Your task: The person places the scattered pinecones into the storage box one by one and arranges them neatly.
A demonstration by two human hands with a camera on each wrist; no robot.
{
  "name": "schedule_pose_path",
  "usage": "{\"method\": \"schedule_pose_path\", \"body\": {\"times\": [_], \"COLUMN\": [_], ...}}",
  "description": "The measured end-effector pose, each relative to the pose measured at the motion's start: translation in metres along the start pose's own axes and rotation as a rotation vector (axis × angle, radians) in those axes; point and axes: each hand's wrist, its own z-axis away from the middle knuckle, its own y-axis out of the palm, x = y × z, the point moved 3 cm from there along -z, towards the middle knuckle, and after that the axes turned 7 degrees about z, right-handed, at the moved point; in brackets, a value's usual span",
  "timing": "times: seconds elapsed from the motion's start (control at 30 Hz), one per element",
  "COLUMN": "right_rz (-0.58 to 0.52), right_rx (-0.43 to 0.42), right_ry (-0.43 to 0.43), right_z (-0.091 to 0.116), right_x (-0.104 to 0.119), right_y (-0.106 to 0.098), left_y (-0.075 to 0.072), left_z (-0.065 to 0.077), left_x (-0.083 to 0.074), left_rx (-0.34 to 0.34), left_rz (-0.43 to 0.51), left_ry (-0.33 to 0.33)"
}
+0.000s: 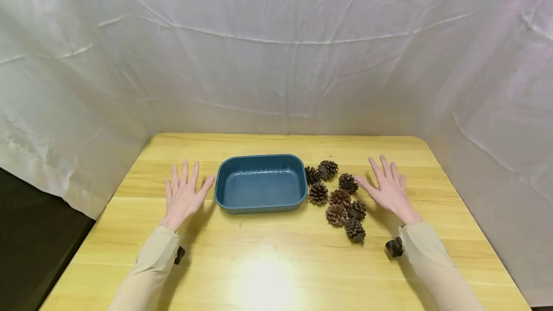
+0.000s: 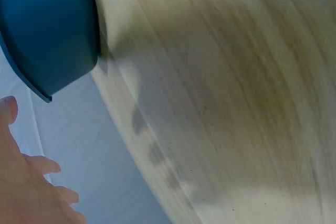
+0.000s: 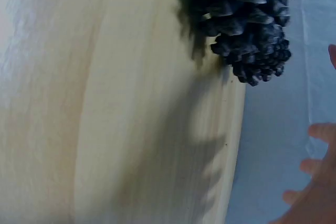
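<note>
In the head view my left hand (image 1: pixel 183 200) is spread above the table, just left of a blue rectangular basin (image 1: pixel 261 209), and holds nothing. The basin's inside shows no contents. Several brown pine cones (image 1: pixel 340 197) lie in a loose cluster to the right of the basin. My right hand (image 1: pixel 390 191), fingers apart and nothing in it, hovers to the right of that cluster. The left wrist view shows the basin's side (image 2: pixel 52 30) near my left fingers. Dark pine cones (image 3: pixel 247 19) appear close up in the right wrist view, apart from my right hand (image 3: pixel 317 182).
The pale wooden table (image 1: pixel 207 263) reaches back to a white curtain (image 1: pixel 276 71), which also hangs along both sides. A dark area (image 1: pixel 34 234) lies beyond the left table edge. Small black devices (image 1: pixel 394 247) sit at both wrists.
</note>
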Motion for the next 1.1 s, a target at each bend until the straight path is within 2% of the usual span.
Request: {"method": "schedule_pose_path", "body": {"times": [0.2, 0.37, 0.57, 0.83, 0.97, 1.1], "right_rz": [-0.204, -0.325, -0.369, -0.435, -0.453, -0.464], "right_rx": [0.072, 0.159, 0.245, 0.335, 0.337, 0.351], "right_ry": [-0.128, -0.196, -0.205, -0.2, -0.184, -0.194], "right_z": [0.003, 0.009, 0.013, 0.015, 0.015, 0.015], "right_x": [-0.002, -0.007, -0.012, -0.013, -0.017, -0.021], "right_y": [-0.002, 0.0, 0.003, 0.004, 0.005, 0.006], "left_y": [-0.001, 0.003, 0.009, 0.014, 0.015, 0.016], "left_z": [0.005, 0.01, 0.012, 0.006, 0.005, 0.005], "left_x": [-0.005, -0.007, -0.006, -0.002, 0.0, 0.001], "left_rx": [-0.001, 0.005, 0.041, 0.048, 0.09, 0.16], "left_rz": [0.037, 0.12, 0.233, 0.424, 0.449, 0.509], "left_ry": [0.051, 0.111, 0.108, 0.117, 0.12, 0.123]}}
